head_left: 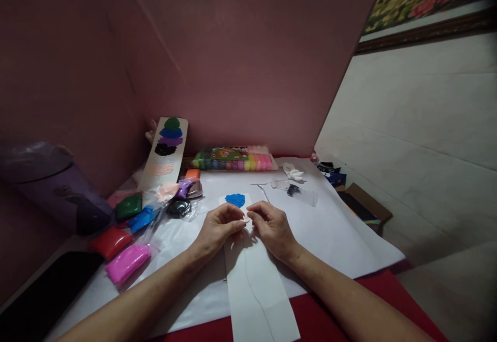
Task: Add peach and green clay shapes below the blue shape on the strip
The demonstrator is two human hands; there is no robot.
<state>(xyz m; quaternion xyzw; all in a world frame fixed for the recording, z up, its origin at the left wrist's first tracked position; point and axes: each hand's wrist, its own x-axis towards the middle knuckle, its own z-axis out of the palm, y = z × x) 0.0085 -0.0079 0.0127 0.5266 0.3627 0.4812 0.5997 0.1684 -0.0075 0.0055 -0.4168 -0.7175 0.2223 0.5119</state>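
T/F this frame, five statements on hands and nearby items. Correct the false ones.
1. The left hand and right hand come close together over the white strip. True.
2. The blue patch is at the strip's near end. False: it is at the far end.
3. The pink packet lies left of the left hand. True.
4. The colour card bears one colour. False: several, green at the top.
5. A small pale piece is at the fingertips. True.
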